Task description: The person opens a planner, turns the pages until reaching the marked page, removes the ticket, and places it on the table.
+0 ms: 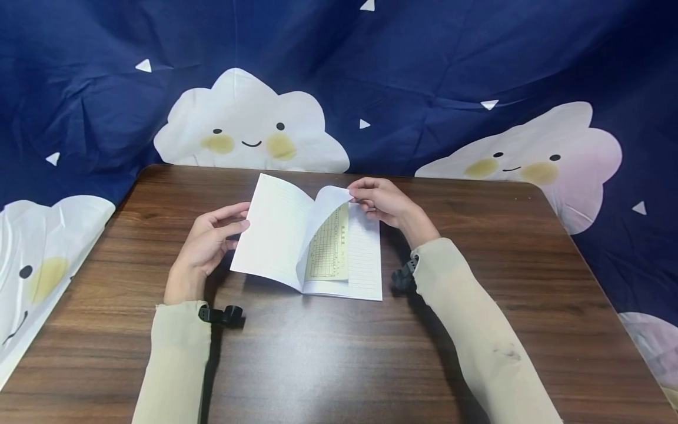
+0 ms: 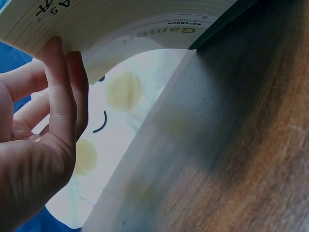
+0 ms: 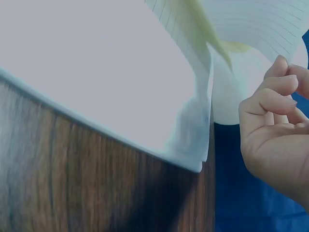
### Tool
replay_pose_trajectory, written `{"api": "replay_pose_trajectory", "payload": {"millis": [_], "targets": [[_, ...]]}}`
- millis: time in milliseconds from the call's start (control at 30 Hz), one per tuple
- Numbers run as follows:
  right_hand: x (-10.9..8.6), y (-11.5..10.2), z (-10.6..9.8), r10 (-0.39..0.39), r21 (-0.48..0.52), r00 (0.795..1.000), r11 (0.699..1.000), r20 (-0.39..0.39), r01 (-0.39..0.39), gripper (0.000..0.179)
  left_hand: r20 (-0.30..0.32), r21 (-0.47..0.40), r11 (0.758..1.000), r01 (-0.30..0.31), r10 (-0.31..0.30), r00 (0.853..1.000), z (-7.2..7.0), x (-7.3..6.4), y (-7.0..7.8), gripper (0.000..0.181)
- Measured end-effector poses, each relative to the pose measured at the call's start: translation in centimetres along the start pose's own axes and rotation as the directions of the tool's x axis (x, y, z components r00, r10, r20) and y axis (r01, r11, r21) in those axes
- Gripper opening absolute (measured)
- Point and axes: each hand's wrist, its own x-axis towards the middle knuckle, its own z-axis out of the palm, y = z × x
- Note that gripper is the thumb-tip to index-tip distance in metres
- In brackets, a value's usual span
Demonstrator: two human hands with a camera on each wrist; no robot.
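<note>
An open notebook [image 1: 278, 235] with lined white pages lies near the middle of the table, its left half raised. My left hand [image 1: 208, 241] grips the outer edge of that half between thumb and fingers; the left wrist view shows the cover's printed side. At the top right, my right hand [image 1: 382, 203] pinches the corner of a lifted page [image 1: 327, 203], which curls over to the left. Under it, a yellowish paper slip [image 1: 328, 247] printed with a grid rests on the right-hand page [image 1: 365, 253]. The lifted page hides part of the slip.
The brown wooden table [image 1: 318, 365] extends around the notebook on all sides. Behind its back edge hangs a dark blue cloth [image 1: 402, 76] with smiling clouds and small white triangles. A black wrist device [image 1: 225, 316] sits on each sleeve.
</note>
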Motion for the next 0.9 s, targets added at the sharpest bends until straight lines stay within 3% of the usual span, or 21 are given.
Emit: {"api": "replay_pose_trajectory", "payload": {"millis": [400,500,733,900], "targets": [[0.1,-0.7,1.8,-0.023,0.216,1.0,0.976,0.006,0.021,0.017,0.014,-0.018,1.0,-0.015,0.016,1.0,-0.1,0.0,0.0,0.04],[0.1,-1.0,2.4,-0.034,0.232,0.999,0.972,0.014,0.03,0.016,0.011,-0.019,1.0,-0.012,0.012,1.0,-0.1,0.1,-0.1,0.039],[0.1,-1.3,4.2,-0.077,0.228,0.997,0.971,-0.008,0.077,0.035,0.001,-0.02,1.0,-0.006,0.006,1.0,-0.1,0.1,0.0,0.038],[0.2,-1.3,5.6,-0.108,0.217,0.994,0.97,-0.009,0.107,0.033,-0.003,-0.033,0.999,-0.002,0.002,1.0,0.0,0.1,-0.1,0.036]]}}
